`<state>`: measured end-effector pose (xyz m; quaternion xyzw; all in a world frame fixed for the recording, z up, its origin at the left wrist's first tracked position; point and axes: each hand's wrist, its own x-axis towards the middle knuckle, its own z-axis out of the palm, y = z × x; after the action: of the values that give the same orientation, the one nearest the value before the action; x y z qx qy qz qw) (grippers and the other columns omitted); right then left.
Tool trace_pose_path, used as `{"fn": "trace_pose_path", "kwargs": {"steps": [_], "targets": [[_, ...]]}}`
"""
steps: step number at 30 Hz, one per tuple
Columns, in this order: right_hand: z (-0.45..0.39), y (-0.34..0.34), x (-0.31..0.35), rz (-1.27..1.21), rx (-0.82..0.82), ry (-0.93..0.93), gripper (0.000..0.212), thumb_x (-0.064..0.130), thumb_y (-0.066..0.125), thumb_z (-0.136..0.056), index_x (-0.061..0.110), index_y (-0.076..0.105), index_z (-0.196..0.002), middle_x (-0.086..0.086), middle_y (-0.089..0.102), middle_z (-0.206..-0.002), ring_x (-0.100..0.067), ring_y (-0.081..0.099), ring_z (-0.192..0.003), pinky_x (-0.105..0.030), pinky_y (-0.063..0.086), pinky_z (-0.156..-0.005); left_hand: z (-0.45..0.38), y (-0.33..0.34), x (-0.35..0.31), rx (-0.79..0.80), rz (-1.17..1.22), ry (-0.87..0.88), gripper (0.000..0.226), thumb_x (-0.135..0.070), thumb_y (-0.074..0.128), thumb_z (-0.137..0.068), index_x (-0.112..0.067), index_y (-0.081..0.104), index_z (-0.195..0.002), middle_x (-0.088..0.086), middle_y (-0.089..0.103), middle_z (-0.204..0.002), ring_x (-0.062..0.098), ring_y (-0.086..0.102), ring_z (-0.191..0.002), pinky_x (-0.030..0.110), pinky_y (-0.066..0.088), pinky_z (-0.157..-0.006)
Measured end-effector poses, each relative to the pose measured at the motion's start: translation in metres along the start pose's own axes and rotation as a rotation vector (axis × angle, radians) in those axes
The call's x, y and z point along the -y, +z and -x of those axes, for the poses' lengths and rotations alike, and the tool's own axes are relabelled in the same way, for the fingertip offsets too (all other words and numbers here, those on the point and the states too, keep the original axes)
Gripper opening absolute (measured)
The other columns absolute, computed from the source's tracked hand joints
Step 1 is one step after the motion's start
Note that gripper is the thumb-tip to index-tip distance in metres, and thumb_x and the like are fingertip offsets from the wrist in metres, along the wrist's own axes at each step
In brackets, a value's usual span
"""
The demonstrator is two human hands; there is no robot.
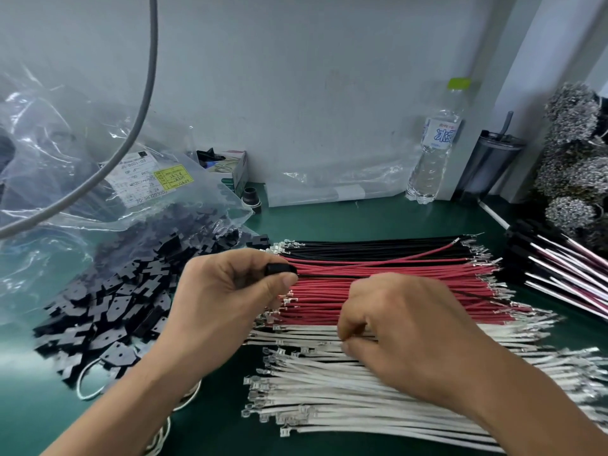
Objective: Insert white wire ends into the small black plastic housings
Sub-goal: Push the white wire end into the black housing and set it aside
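The left hand (227, 291) pinches a black housing (279, 269) between thumb and forefinger, over the red wires (394, 291). At 4 o'clock from it, the right hand (404, 330) curls its fingers onto the white wires (329, 390) on the counter (362, 218). More housings (115, 307) are heaped at 9 o'clock.

A green desk (378, 222) fills the lower frame. Black housings (108, 317) heap at left. Black wires (378, 246), red wires (394, 274) and white wires (329, 390) lie centre, a water bottle (431, 153) upper right.

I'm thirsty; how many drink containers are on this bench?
2: a clear water bottle at the back wall, and a dark tumbler just right of it.
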<state>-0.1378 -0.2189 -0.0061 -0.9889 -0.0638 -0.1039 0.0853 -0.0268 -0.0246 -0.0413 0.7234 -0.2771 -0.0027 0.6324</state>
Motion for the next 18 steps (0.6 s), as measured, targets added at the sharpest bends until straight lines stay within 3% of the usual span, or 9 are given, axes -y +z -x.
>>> {"fn": "trace_pose_path", "kwargs": {"steps": [8,14,18], "targets": [[-0.001,0.004,-0.008,-0.099,0.125,0.124,0.010,0.038,0.063,-0.092,0.034,0.064,-0.084,0.025,0.058,-0.088,0.008,0.052,-0.083,-0.022,0.038,-0.076,-0.001,0.002,0.003,0.033,0.017,-0.027,0.015,-0.031,0.081,-0.072,-0.032,0.082,-0.087,0.002,0.078,-0.076,0.018,0.074,-0.065,0.024,0.062,-0.062],[-0.009,0.008,-0.013,-0.312,-0.184,0.093,0.013,0.036,0.049,-0.099,0.037,0.056,-0.088,0.018,0.055,-0.089,-0.004,0.056,-0.086,-0.023,0.044,-0.071,-0.002,0.000,-0.001,0.059,0.139,-0.099,0.021,-0.016,0.082,-0.070,-0.024,0.083,-0.090,0.007,0.080,-0.082,0.024,0.077,-0.069,0.019,0.059,-0.064],[-0.012,0.020,-0.007,-0.339,-0.350,0.009,0.015,0.031,0.054,-0.102,0.028,0.067,-0.095,0.015,0.057,-0.091,-0.009,0.059,-0.085,-0.026,0.048,-0.071,-0.001,0.002,-0.008,0.073,0.224,-0.138,0.021,-0.015,0.082,-0.068,-0.019,0.083,-0.089,0.012,0.079,-0.081,0.028,0.077,-0.069,0.022,0.060,-0.066]]}}
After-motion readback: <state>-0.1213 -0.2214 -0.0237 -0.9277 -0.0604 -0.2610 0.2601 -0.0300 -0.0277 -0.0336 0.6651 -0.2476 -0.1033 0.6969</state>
